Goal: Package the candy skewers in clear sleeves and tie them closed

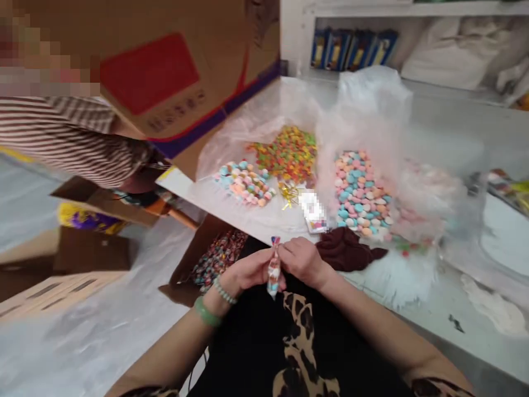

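Observation:
A small clear candy bag, filled with pale and brown pieces, hangs upright before my body with its neck gathered. My left hand, wearing a beaded bracelet and a green bangle, is closed around the bag's side. The fingers of my right hand pinch at its neck from the other side; their tips are partly hidden. Just beyond on the table lie gold twist ties, a small white card or packet, loose pastel candies and a heap of orange-green candies.
More pastel candies fill a clear plastic bag to the right, near a dark brown cloth. Below the table edge at left, a cardboard box holds many filled bags. Another person in a striped sleeve stands by a large carton.

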A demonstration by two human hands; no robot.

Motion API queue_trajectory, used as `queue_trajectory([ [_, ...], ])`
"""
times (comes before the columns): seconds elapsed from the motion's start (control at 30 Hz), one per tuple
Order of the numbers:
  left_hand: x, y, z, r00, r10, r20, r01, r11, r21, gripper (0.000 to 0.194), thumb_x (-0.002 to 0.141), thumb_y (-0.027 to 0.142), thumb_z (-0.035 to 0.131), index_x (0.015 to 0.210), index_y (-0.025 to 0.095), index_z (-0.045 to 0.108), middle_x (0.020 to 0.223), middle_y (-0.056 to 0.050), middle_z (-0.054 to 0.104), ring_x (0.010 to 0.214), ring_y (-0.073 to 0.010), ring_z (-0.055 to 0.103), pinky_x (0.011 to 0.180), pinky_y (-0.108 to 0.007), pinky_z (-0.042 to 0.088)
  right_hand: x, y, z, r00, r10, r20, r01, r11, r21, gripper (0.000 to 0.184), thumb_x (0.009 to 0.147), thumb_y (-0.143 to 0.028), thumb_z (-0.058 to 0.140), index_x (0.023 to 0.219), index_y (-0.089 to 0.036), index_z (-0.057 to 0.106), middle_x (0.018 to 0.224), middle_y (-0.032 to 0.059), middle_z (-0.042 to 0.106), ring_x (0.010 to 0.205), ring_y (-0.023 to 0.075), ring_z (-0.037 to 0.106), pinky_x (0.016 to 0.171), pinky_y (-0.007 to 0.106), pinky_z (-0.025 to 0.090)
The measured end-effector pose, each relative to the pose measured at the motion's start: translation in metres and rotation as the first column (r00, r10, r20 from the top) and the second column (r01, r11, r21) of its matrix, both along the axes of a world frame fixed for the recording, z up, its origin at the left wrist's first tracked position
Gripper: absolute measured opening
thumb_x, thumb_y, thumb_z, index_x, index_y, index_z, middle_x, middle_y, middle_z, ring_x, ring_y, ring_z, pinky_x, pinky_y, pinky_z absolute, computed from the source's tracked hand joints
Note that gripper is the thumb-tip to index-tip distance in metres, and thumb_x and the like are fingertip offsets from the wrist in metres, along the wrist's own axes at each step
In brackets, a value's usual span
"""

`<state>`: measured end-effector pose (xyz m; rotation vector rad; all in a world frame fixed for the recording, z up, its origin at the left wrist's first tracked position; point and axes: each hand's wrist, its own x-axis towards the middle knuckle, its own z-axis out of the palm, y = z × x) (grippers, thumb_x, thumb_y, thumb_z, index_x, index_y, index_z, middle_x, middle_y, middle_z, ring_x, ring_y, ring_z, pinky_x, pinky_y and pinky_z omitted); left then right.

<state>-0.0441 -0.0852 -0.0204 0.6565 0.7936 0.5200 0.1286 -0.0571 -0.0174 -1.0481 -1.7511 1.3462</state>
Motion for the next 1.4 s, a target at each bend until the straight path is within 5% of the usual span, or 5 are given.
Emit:
queue_trajectory([
  [0.27,-0.024,0.025,0.013,0.699,0.007,-0.715,0.572,0.595,0.565,0.037,0.091,0.052,0.052,0.093,0.019,0.07,0.085,-0.005,0.065,0.077,-0.017,0.056,0.072,-0.026,0.04,0.007,0.025,-0.025,0.946,0.179,-0.272,-0.324,0.601,-0.731,0.029,0.076,-0.046,0.06,0.08,-0.017,0.059,0.058,-0.0022,0.054,0.046,0.0095,0.046,0.049,0.023,0.038],
  [0.37,-0.031,0.026,0.015,0.53,0.048,-0.846,0.721,0.499,0.48,0.034,0.094,0.048,0.047,0.09,0.022,0.069,0.08,-0.004,0.066,0.073,-0.0172,0.058,0.067,-0.027,0.036,0.0,0.022,-0.02,0.906,0.414,0.084,-0.267,0.716,-0.645,0.029,0.085,-0.046,0.054,0.085,-0.018,0.063,0.066,0.0021,0.063,0.055,0.0145,0.058,0.058,0.027,0.045],
  [0.73,-0.107,-0.013,-0.03,-0.208,0.21,-0.955,0.55,0.833,0.063,0.038,0.091,0.042,0.047,0.113,0.018,0.066,0.107,-0.017,0.07,0.091,-0.031,0.067,0.073,-0.036,0.045,0.042,0.062,-0.011,0.309,-0.433,0.847,0.227,0.898,0.376,0.037,0.098,-0.04,0.042,0.12,-0.014,0.057,0.107,0.0145,0.066,0.095,0.0246,0.061,0.075,0.03,0.041],
  [1.03,-0.037,0.035,-0.016,0.539,0.525,-0.659,0.131,0.72,0.681,0.019,0.083,0.036,0.059,0.074,0.021,0.067,0.08,-0.003,0.066,0.076,-0.0172,0.06,0.073,-0.029,0.044,0.06,0.081,-0.033,0.296,-0.549,0.782,0.561,0.762,0.323,0.027,0.09,-0.029,0.049,0.108,-0.019,0.067,0.081,0.0075,0.068,0.077,0.0233,0.058,0.067,0.03,0.035],
  [1.4,0.047,0.071,-0.003,0.917,0.203,-0.343,-0.084,0.94,0.331,0.029,0.071,0.044,0.071,0.071,0.015,0.069,0.06,-0.001,0.06,0.056,-0.0109,0.052,0.057,-0.025,0.038,0.097,0.066,-0.03,0.519,-0.82,0.24,0.713,0.57,0.408,0.025,0.087,-0.034,0.051,0.095,-0.02,0.071,0.096,0.0067,0.068,0.088,0.0204,0.06,0.074,0.031,0.046],
])
